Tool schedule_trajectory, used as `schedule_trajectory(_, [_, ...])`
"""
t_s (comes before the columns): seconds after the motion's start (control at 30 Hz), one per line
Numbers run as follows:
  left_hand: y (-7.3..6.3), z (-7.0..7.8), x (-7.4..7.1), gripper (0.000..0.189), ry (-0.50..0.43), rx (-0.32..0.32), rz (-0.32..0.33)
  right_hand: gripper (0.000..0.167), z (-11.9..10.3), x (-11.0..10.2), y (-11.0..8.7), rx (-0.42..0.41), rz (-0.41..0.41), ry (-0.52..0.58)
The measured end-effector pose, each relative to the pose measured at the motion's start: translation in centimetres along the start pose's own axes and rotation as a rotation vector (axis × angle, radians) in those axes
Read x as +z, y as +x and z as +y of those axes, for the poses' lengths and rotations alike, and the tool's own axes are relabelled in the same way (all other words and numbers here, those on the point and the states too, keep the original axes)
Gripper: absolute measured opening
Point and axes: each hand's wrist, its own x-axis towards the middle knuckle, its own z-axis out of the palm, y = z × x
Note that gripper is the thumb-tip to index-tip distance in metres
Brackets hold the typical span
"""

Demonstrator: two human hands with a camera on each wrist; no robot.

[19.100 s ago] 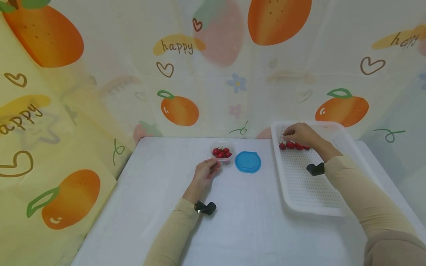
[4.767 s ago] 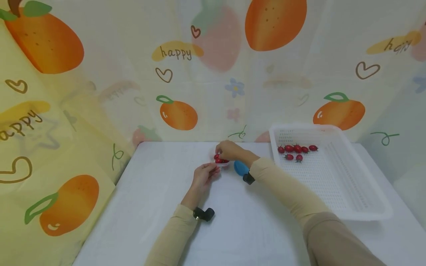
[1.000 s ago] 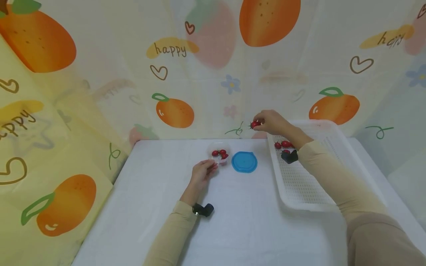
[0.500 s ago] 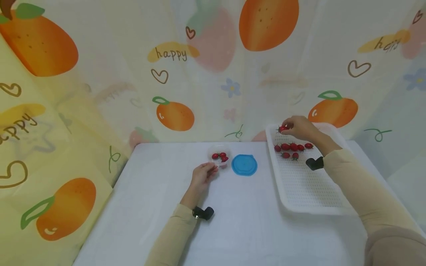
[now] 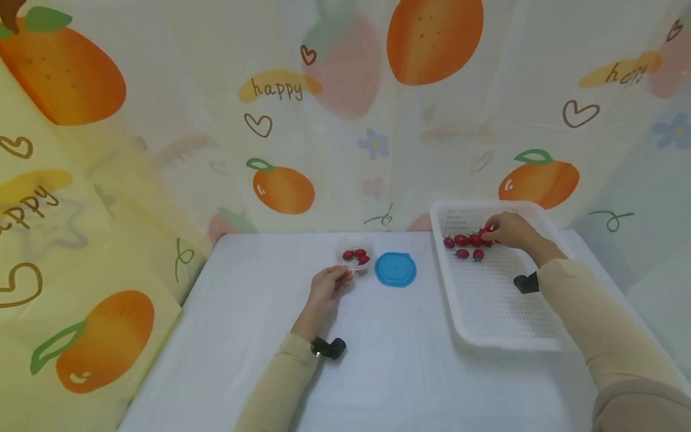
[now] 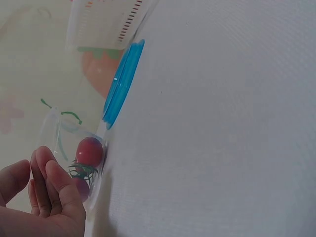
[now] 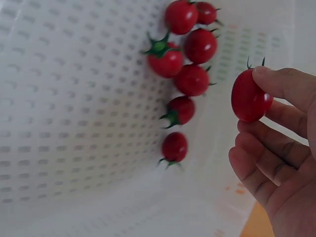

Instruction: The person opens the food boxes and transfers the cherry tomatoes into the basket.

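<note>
Right wrist view: the right hand (image 7: 276, 153) pinches a tomato (image 7: 248, 96), its long axis upright there, over the white tray (image 7: 74, 98), well right of the clear tub (image 5: 354, 243).

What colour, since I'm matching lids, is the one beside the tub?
The lid is blue, clearest in the head view.

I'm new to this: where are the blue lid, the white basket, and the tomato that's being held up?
Blue lid (image 5: 396, 269): head view, middle of its flat top.
White basket (image 5: 488, 307): head view, bare part of its perforated floor.
Held tomato (image 7: 247, 97): right wrist view, middle of its red side.
</note>
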Motion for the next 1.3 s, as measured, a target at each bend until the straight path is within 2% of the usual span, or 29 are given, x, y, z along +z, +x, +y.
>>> schedule_trajectory(0.3, [-0.1, -0.4, -0.1, 0.028, 0.001, 0.017, -0.015, 0.036, 2.5, 1.8, -0.6, 0.111, -0.096, 0.024])
schedule_trajectory(0.43, [0.1, -0.4, -0.1, 0.027, -0.004, 0.021, -0.016, 0.038, 3.1, 2.5, -0.6, 0.135, -0.122, 0.052])
schedule_trajectory(0.7, [0.3, -0.4, -0.1, 0.027, -0.001, 0.019, -0.019, 0.029, 3.0, 3.2, -0.5, 0.155, -0.147, 0.060])
schedule_trajectory(0.83, [0.3, -0.3, -0.2, 0.028, -0.006, 0.015, -0.019, 0.031, 2.8, 3.2, -0.5, 0.171, -0.156, 0.063])
schedule_trajectory(1.1, [0.1, -0.1, -0.2, 0.028, -0.011, -0.003, -0.012, 0.040, 2.7, 2.4, -0.1, 0.152, -0.161, 0.027])
schedule_trajectory(1.3, [0.1, -0.2, -0.2, 0.030, -0.011, 0.010, -0.026, 0.035, 1.5, 0.3, -0.1, 0.065, -0.095, -0.008])
